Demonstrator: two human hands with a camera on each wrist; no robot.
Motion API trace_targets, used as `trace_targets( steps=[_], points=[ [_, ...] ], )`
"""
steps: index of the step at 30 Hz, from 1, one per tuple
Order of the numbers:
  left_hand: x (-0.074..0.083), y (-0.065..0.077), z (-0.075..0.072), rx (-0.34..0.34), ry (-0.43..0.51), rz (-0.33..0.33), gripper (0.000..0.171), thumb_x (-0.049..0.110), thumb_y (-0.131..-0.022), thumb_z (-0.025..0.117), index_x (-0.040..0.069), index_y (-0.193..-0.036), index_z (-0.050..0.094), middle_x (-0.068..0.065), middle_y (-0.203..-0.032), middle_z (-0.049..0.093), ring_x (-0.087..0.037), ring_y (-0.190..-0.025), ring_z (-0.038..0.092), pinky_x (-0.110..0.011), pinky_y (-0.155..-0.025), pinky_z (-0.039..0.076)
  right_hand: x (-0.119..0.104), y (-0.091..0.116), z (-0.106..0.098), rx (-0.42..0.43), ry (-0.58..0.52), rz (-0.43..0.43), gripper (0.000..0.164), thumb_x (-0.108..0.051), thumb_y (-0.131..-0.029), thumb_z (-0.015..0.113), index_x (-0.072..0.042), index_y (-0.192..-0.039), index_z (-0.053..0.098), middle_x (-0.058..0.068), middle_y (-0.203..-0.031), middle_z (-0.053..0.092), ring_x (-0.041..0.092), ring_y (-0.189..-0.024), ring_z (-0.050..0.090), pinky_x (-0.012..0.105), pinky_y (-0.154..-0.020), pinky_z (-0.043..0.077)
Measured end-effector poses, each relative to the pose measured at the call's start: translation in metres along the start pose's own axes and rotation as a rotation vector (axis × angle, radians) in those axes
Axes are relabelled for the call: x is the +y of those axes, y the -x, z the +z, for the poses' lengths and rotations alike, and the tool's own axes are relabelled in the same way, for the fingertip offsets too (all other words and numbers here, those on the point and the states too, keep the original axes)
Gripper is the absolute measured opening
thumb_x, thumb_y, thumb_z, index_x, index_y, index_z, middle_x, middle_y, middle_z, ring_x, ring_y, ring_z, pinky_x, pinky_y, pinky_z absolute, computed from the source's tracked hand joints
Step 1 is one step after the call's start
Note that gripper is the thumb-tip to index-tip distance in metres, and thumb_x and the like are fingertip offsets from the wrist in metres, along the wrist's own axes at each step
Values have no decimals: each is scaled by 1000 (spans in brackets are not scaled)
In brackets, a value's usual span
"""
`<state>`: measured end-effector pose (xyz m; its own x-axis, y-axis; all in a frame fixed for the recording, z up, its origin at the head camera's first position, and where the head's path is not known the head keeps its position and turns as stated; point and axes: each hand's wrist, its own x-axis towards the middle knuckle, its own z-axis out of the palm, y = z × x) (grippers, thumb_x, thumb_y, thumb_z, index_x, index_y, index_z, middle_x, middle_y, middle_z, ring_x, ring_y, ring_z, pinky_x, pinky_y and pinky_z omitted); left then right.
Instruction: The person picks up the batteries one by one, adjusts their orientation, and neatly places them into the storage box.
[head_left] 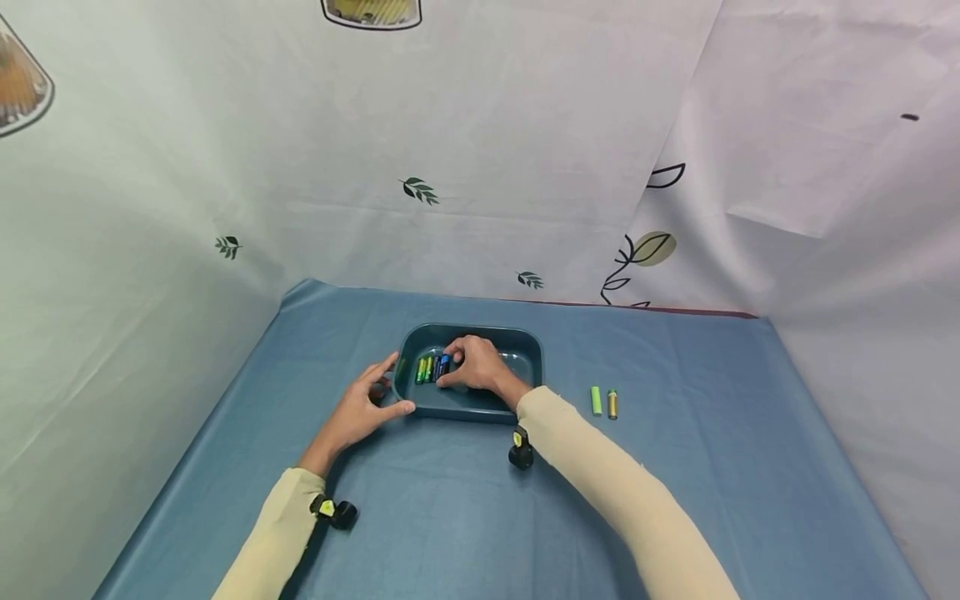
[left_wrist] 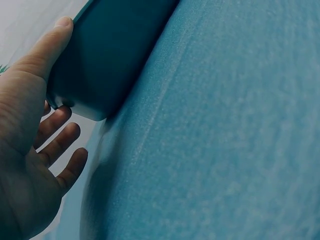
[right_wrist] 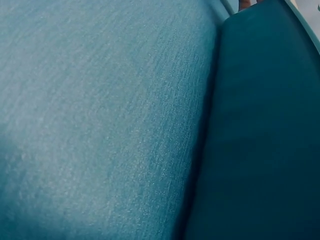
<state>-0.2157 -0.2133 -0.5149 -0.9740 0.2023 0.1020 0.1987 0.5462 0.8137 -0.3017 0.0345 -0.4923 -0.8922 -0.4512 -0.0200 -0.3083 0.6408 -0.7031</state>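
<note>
A dark teal tray (head_left: 465, 410) stands on the blue cloth. Inside, near its left end, several batteries lie side by side: green batteries (head_left: 424, 369) on the left, and dark blue ones to their right. My right hand (head_left: 480, 365) reaches into the tray and pinches the rightmost blue battery (head_left: 446, 364) by its ends, between thumb and fingers. At the tray's left end is my left hand (head_left: 358, 414), fingers spread loosely around the corner. In the left wrist view, its thumb tip (left_wrist: 64, 22) touches the rim. The right wrist view shows mainly the tray's outer wall (right_wrist: 260, 120).
A light green battery (head_left: 596, 401) and a gold battery with a green end (head_left: 612, 406) lie on the cloth (head_left: 705, 467) right of the tray. White printed sheeting (head_left: 480, 150) hangs behind and at both sides.
</note>
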Motion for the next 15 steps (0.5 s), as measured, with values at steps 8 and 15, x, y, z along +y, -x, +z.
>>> trace_targets(
  steps=[8,15],
  points=[
    [-1,1,0,8,-4,3,96,43,-85,84,24,-163,31,-14,-152,44,-37,-122,55,-58,-97,47,0,-1,1,-11,11,0,51,-30,-80,90,-12,-124,73,2,-92,61,16,-80,52,31,-76,43],
    [-1,2,0,7,3,7,95,42,-85,84,25,-163,31,-14,-152,44,-37,-122,55,-58,-97,47,-1,0,3,-17,38,4,52,-32,-79,91,-12,-124,73,-1,-85,58,15,-77,51,30,-75,42]
  ],
)
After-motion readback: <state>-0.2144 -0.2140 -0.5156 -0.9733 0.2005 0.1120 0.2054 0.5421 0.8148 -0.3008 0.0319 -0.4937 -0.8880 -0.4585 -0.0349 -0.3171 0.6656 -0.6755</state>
